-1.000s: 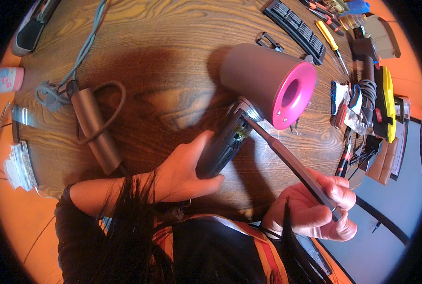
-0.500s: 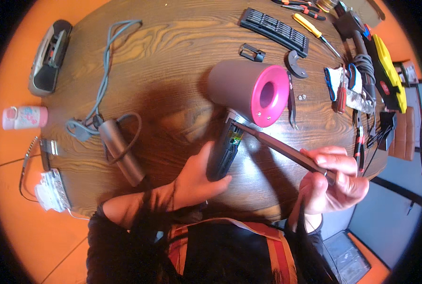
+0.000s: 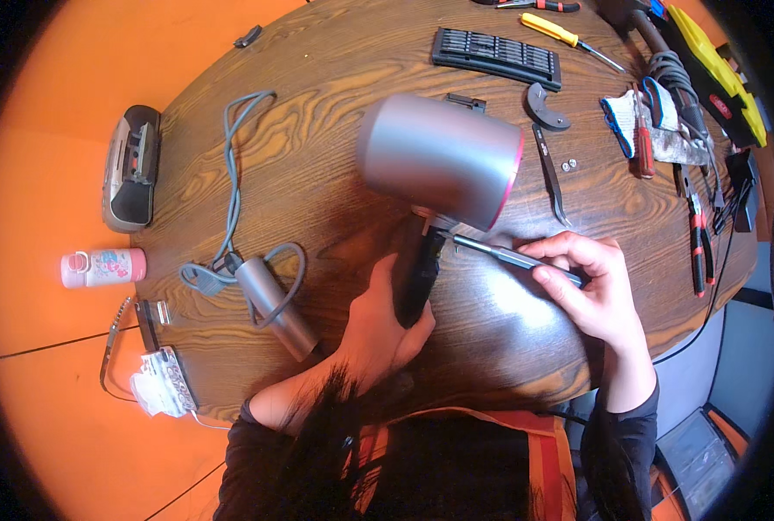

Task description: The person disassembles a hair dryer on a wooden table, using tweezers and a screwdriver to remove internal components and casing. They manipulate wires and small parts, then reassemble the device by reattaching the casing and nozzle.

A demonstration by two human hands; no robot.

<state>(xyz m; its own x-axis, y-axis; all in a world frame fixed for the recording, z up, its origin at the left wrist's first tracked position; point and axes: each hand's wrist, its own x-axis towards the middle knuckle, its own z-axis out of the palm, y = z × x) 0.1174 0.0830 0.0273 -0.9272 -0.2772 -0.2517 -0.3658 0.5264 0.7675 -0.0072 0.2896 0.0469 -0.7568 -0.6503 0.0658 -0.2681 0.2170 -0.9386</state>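
Left hand (image 3: 380, 326) is clamping on the black handle (image 3: 417, 269) of a hair dryer (image 3: 439, 156), center of frame, thumb and fingers wrapping the lower part. Dryer is being held up over the wooden counter (image 3: 326, 156), grey barrel on top, pink rim showing at its right end. Right hand (image 3: 602, 291), right of center, is pinching a slim grey screwdriver (image 3: 521, 259) between thumb and fingers; shaft is pointing left, tip meeting the top of the handle just under the barrel. Exact contact is too small to tell.

Around them: small black frame (image 3: 467, 103) is sitting behind the barrel, partly hidden. Black bit case (image 3: 495, 59) is lying upper center, yellow-handled screwdriver (image 3: 550, 29) above right of it. Grey crescent piece (image 3: 545, 111), dark tweezers (image 3: 550, 174) and two small round metal bits (image 3: 569, 165) are lying right of the barrel. Red-handled screwdriver (image 3: 644, 156) is resting on a white, blue-edged cloth (image 3: 617, 122), upper right; red-and-black pliers (image 3: 698, 247) are lying below it. Left of center, a grey cable (image 3: 232, 165) is running down to a grey cylinder (image 3: 274, 308). Pink-and-white bottle (image 3: 105, 267) is showing far left.
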